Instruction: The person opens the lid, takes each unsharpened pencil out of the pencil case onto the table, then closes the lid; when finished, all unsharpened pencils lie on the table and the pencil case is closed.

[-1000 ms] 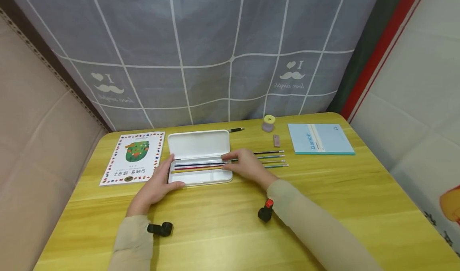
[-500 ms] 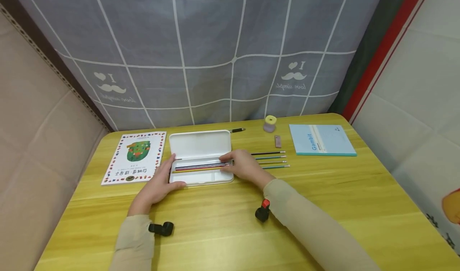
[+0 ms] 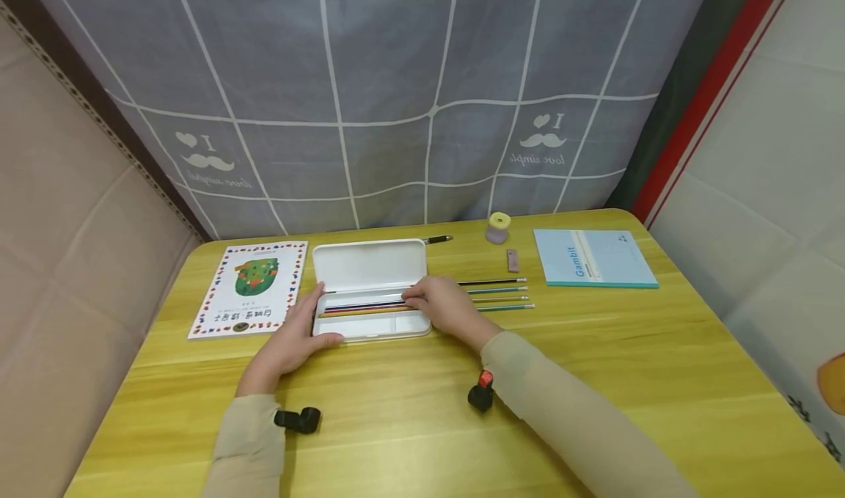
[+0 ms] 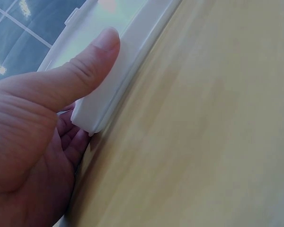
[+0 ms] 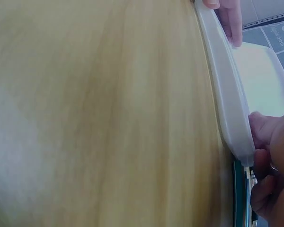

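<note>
An open white pencil case (image 3: 356,328) lies on the table with its lid (image 3: 370,265) tilted back. Several coloured pencils (image 3: 363,308), dark, red and yellow among them, lie lengthwise inside. My left hand (image 3: 285,345) grips the case's left end; in the left wrist view the thumb (image 4: 87,68) lies over the front rim and the fingers are behind the corner. Over the case's right end, my right hand (image 3: 450,307) pinches the pencils with thumb and fingers together; how many it holds is hidden. More pencils (image 3: 498,290) with eraser ends stick out to its right.
A picture booklet (image 3: 254,289) lies left of the case. Behind the lid is a black pen (image 3: 439,240). Farther right are a small eraser (image 3: 512,260), a yellow-topped round item (image 3: 498,228) and a light blue notebook (image 3: 594,258). A grey curtain (image 3: 383,153) hangs behind the table.
My right thumb and fingers, spread apart a second ago, have come together at the pencils' right ends. My left hand stays on the case. The head view has shifted slightly.
</note>
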The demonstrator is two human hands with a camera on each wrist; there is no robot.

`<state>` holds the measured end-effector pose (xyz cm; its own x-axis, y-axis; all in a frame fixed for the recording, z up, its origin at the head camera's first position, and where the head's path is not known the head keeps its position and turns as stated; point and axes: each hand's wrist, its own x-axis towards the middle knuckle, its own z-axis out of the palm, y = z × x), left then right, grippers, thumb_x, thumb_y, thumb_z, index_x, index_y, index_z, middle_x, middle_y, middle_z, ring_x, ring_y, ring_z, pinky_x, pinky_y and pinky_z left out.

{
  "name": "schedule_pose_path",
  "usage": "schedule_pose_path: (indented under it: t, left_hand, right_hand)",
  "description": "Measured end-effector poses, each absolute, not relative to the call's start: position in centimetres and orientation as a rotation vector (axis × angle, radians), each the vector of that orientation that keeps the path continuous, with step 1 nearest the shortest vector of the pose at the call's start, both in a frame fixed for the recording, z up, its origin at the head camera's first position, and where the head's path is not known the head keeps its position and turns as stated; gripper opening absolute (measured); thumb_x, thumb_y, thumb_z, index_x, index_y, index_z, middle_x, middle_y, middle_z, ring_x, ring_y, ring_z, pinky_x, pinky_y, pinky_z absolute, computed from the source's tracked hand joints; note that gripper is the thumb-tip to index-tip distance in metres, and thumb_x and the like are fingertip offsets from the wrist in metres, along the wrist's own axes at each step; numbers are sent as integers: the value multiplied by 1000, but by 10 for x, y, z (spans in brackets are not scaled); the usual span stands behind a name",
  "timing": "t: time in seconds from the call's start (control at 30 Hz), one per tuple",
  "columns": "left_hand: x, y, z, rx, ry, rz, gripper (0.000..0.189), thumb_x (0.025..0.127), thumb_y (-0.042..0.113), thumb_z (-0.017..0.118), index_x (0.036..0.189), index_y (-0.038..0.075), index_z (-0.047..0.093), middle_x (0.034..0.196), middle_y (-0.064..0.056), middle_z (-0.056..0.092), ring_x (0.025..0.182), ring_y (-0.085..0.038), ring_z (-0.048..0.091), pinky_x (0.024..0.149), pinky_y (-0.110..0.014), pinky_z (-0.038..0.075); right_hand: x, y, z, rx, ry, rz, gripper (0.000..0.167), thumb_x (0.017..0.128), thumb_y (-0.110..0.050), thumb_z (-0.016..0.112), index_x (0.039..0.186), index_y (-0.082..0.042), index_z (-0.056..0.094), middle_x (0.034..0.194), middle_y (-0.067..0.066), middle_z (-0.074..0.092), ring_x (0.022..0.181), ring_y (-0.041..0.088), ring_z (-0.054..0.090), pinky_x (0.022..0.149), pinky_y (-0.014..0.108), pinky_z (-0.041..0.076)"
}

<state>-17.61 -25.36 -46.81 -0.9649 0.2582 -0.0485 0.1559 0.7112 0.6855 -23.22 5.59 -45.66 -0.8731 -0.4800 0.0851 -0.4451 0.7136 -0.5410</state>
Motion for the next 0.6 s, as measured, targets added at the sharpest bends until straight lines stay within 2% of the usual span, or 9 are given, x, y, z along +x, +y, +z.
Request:
schedule_pose_path:
  t: [0.27,0.5,0.6]
  left_hand:
    - [-177,-254,-468,343,2782,1093,113,92,44,80,169,11,4,171,-27,10,156,-50,7,121,-72,13]
    - [-176,-254,-469,352,2785,1093,112,92,43,79,169,11,5,171,-27,10,156,-50,7,121,-72,14]
    - [-176,-255,-469,358,2787,1082,111,93,43,79,169,12,5,171,-26,11,156,-50,7,121,-72,14]
  right_hand:
    - [-227,45,-454,-750,3027,-530,18,100,-31,73,115,-31,83,106,-5,73,99,18,71,79,39,60]
    - [-224,40,-448,-732,3042,-510,18,98,-29,75,116,-30,82,116,-6,77,104,19,73,79,41,61]
    - [-224,40,-448,-723,3035,-509,20,98,-28,76,117,-30,82,114,-5,77,105,19,73,81,40,61]
